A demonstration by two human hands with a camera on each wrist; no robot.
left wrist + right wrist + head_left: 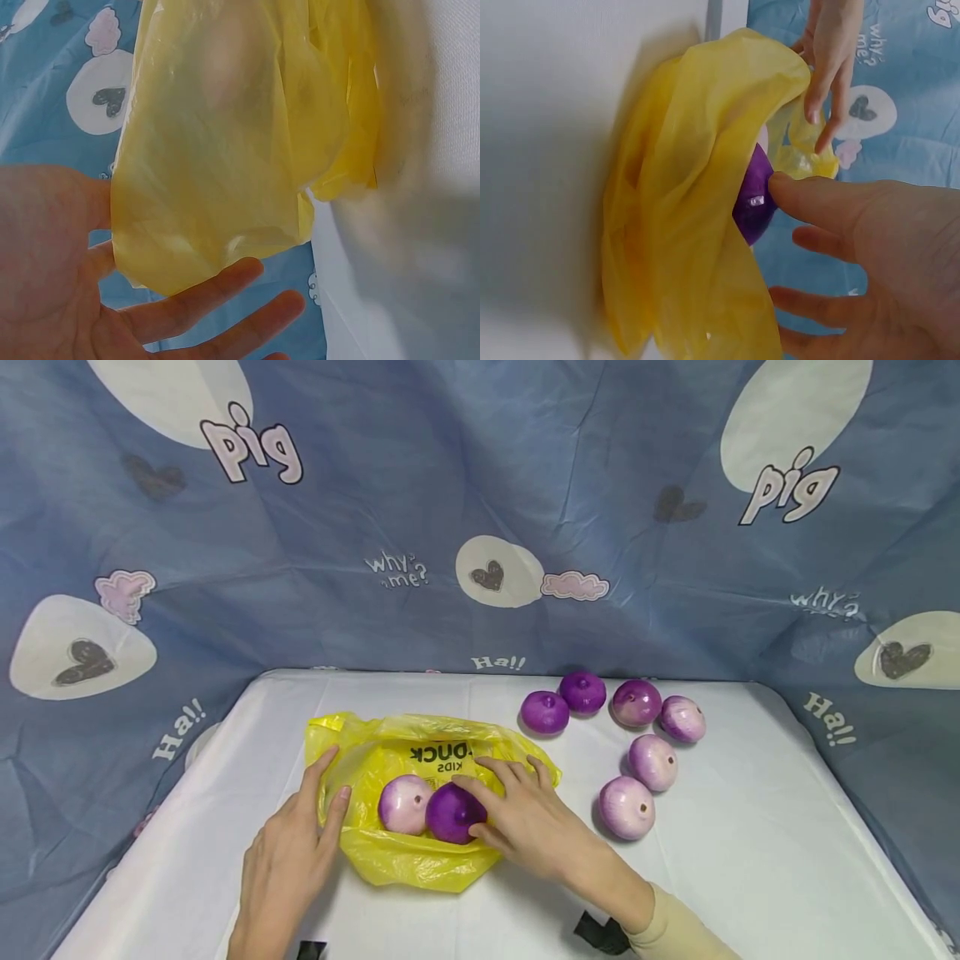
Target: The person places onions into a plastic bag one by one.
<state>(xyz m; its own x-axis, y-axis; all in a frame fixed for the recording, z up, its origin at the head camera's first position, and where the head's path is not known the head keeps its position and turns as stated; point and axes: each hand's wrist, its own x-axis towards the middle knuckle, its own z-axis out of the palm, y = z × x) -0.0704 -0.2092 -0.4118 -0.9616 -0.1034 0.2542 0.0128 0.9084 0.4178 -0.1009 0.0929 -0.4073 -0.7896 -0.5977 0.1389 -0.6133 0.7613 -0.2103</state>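
Observation:
A yellow plastic bag (408, 868) with dark lettering lies with its mouth spread open. Inside it, a pale purple onion (402, 805) sits beside a dark purple onion (452, 814). My right hand (528, 814) holds the dark onion, its thumb and index finger on either side. In the right wrist view, the thumb rests on the dark onion (756, 196), which the bag's side (682, 180) partly covers. At the bag's left edge, my left hand (288, 852) has its thumb and index finger spread apart. Its straight fingers (202, 300) show along the bag's edge in the left wrist view.
Several more onions lie on the white table (720, 852) to the right of the bag. Two dark ones (545, 713) are at the back, and a pale one (627, 808) is nearest. A blue printed cloth (450, 485) hangs behind the table.

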